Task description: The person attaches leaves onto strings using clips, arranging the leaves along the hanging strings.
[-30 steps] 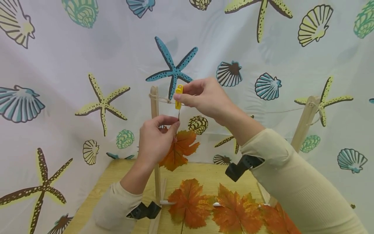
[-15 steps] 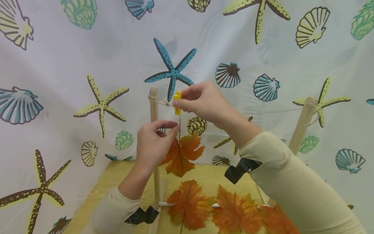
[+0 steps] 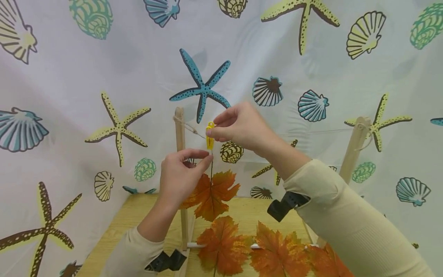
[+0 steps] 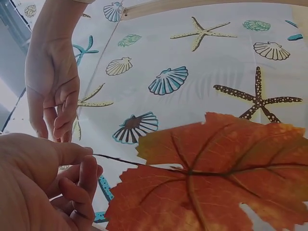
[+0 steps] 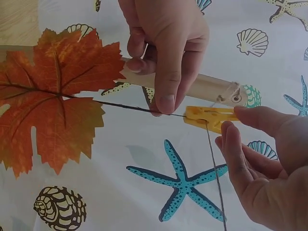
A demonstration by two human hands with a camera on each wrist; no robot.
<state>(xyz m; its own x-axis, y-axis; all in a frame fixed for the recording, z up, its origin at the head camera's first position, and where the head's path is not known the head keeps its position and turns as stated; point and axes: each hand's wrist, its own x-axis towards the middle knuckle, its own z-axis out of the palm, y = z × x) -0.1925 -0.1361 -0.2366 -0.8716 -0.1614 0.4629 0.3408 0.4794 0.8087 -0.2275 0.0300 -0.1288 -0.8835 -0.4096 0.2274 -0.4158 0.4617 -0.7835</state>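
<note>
My right hand (image 3: 238,125) pinches a yellow clothespin (image 3: 210,144) by its upper end. The clothespin's lower end meets the dark stem of an orange artificial maple leaf (image 3: 212,196), which hangs below it. Thumb and forefinger of my left hand (image 3: 180,175) pinch that stem just under the clothespin. In the right wrist view, thin twine (image 5: 216,168) runs to the clothespin (image 5: 211,115) near its jaws. The leaf (image 4: 216,168) spreads out beyond my left fingertips in the left wrist view.
Two wooden posts, left (image 3: 180,134) and right (image 3: 354,150), hold the twine. More maple leaves (image 3: 223,246) lie below by a white rod (image 3: 195,245), over the wooden table (image 3: 114,223). A white curtain (image 3: 138,57) with starfish and shells hangs behind.
My right hand has come down with the clothespin and leaf, and the twine now slopes down to the clothespin. My left hand has lowered slightly too.
</note>
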